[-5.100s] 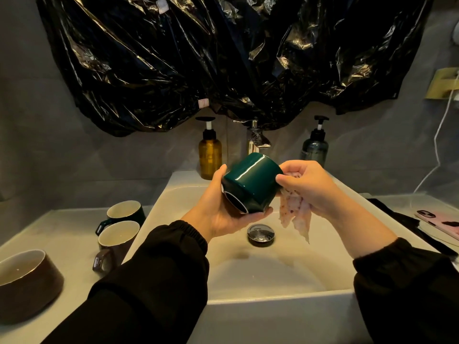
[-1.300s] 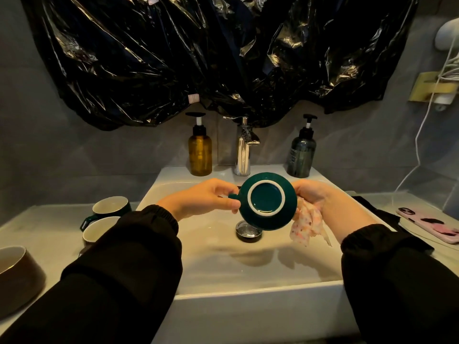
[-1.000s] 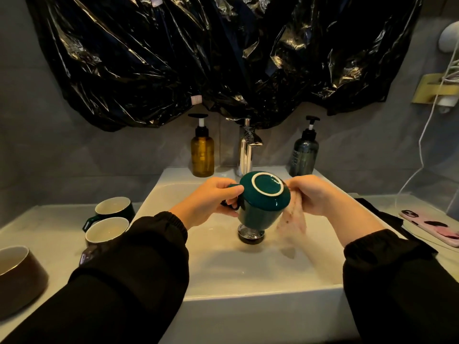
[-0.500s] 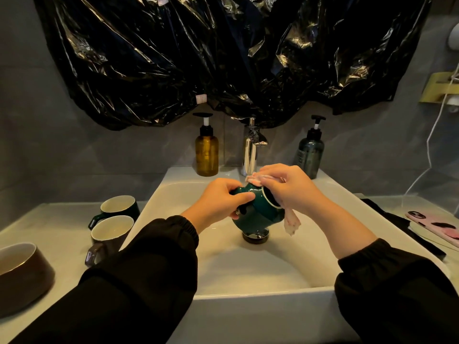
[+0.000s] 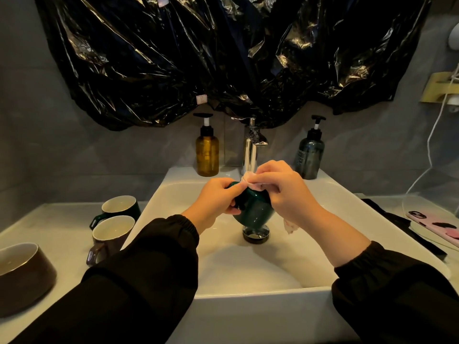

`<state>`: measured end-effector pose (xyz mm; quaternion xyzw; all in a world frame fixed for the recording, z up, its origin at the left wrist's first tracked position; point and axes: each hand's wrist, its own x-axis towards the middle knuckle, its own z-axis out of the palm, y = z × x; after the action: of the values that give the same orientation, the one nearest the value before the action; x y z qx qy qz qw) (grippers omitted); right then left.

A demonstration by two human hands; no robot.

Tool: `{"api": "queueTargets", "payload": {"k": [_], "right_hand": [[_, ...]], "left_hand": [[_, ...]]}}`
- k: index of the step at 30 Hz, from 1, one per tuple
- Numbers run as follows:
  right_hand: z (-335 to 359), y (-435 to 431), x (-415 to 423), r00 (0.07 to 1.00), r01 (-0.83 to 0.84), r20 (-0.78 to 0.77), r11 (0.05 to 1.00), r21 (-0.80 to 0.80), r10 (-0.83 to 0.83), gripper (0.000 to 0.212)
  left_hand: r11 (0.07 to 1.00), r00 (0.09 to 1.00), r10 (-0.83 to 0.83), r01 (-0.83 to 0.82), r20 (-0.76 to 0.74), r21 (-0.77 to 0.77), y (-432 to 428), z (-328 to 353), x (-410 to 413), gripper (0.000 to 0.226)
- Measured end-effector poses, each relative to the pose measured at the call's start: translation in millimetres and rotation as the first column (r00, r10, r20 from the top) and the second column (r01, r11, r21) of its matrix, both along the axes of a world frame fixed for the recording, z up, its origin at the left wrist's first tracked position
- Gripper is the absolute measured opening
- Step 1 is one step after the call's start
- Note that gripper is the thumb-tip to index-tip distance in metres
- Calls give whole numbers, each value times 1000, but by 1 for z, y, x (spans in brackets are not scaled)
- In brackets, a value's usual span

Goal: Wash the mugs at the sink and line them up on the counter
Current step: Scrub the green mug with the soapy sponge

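- A white sink (image 5: 173, 192) sits in a pale counter (image 5: 62, 229), under a shiny black plastic sheet (image 5: 223, 58) on the grey wall.
- A tap (image 5: 249, 150) stands at the back, between a brown bottle (image 5: 207, 155) and a grey bottle (image 5: 309, 155).
- At the left of the frame stand a back mug (image 5: 119, 207), a front mug (image 5: 111, 234) and a bowl (image 5: 22, 274).
- The green mug (image 5: 253, 209) is in the middle of the frame, above the plug (image 5: 255, 234).
- The left hand (image 5: 216, 199) curls its fingers round the green mug.
- The right hand (image 5: 285, 189) pinches a cloth (image 5: 250, 181) on top of it.
- A second ago the cloth hung at the green mug's right side, and its round bottom showed.

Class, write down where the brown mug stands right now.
In the head view the brown mug stands on the counter left of the sink, just nearer than a green mug, right of the bowl.
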<state>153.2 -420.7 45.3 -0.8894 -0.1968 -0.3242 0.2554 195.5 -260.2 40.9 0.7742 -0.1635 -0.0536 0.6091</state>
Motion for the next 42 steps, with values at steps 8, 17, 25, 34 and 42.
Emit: {"api": "queueTargets", "payload": {"k": [8, 17, 25, 34, 42], "right_hand": [[-2, -14, 2, 981, 33, 174, 961, 276, -83, 22], [2, 5, -3, 996, 40, 65, 969, 244, -58, 25], [2, -7, 4, 979, 173, 51, 941, 291, -196, 24], [9, 2, 8, 997, 46, -81, 907, 418, -13, 23], [2, -1, 9, 992, 95, -125, 801, 592, -25, 33]], "left_hand": [[973, 987, 30, -65, -157, -221, 5, 6, 3, 22], [997, 979, 58, -45, 198, -68, -1, 3, -6, 20], [999, 979, -19, 25, 201, -24, 1, 3, -6, 23], [1000, 960, -6, 5, 282, 5, -5, -1, -11, 21], [940, 987, 159, -152, -1, -307, -2, 11, -6, 20]]}}
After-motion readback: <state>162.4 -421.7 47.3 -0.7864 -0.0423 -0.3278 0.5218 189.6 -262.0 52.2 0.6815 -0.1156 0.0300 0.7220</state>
